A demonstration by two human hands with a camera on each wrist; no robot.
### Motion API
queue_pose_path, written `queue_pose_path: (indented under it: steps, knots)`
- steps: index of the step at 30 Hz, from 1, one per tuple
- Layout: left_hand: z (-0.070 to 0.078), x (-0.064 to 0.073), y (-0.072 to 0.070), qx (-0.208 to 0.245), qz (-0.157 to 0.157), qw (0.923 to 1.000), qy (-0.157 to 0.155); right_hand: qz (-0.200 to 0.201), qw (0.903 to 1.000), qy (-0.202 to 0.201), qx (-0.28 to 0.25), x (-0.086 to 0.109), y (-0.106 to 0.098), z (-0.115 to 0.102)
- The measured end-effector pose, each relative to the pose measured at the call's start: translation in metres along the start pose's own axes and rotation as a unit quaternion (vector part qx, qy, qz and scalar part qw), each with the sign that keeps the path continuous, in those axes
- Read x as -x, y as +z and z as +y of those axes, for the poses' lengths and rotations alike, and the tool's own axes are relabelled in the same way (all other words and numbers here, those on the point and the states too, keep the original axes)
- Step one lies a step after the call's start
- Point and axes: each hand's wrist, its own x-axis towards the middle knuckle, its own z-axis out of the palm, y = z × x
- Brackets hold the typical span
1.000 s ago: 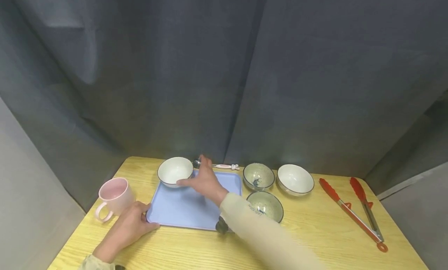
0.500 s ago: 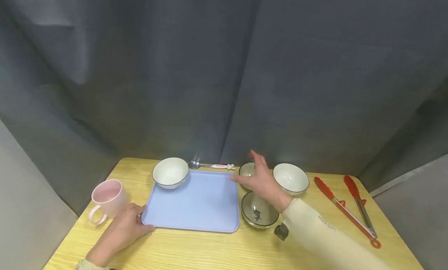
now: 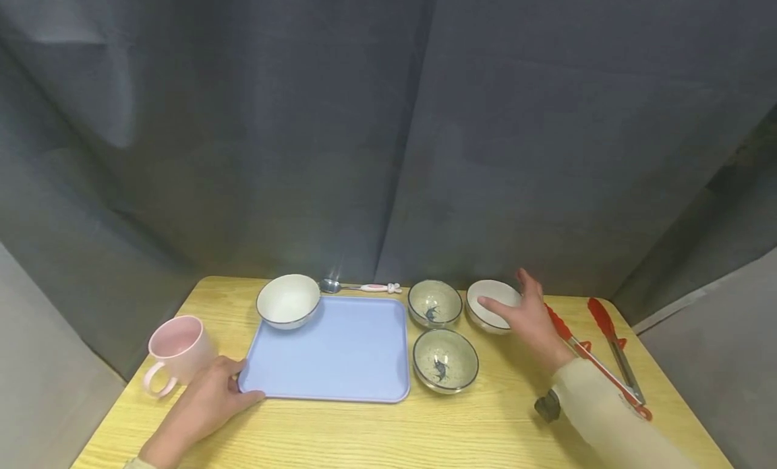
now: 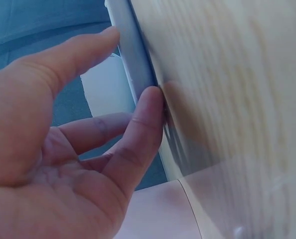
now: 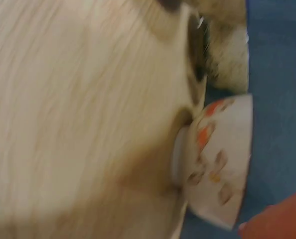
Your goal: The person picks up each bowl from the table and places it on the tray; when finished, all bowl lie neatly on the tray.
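Note:
My left hand (image 3: 208, 398) holds the near left corner of a blue tray (image 3: 340, 354); its curled fingertips touch the tray's edge (image 4: 134, 50) in the left wrist view. A white bowl (image 3: 288, 300) overlaps the tray's far left corner. At the right, my right hand (image 3: 534, 324) reaches over a second white bowl (image 3: 489, 300), thumb and fingers spread apart. In the right wrist view this bowl (image 5: 220, 162) shows orange and brown flower patterns on its outside, with a finger close by its rim. Whether that finger touches the rim I cannot tell.
Two greenish bowls (image 3: 435, 304) stand right of the tray, one nearer me. A spoon (image 3: 364, 288) lies behind the tray. A pink mug (image 3: 182, 351) stands beside my left hand. Red-tipped tongs (image 3: 607, 334) lie right of my right hand. A dark curtain hangs behind.
My right hand has let go of the white bowl at the tray's far left corner and moved right, past the greenish bowls, to the second white bowl. My left hand stays on the tray corner.

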Motion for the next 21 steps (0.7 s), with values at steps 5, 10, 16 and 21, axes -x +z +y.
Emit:
queue_pose_path:
  steps: [5, 10, 16, 21]
  knots:
    - [0.0, 0.0, 0.0, 0.007, 0.0, 1.0, -0.004, 0.005, 0.9996, 0.028, 0.001, -0.004, -0.004, 0.018]
    - [-0.001, 0.001, 0.001, 0.005, 0.005, 1.0, 0.006, 0.003, 0.9991, 0.037, -0.021, -0.003, -0.003, 0.03]
    - [0.0, 0.001, 0.001, -0.002, 0.009, 0.9999, 0.007, -0.006, 0.998, 0.026, -0.058, -0.002, 0.0, 0.044]
    - [0.0, 0.001, 0.001, -0.004, 0.009, 0.9999, 0.008, -0.025, 0.9977, 0.033, -0.053, -0.004, 0.004, 0.056]
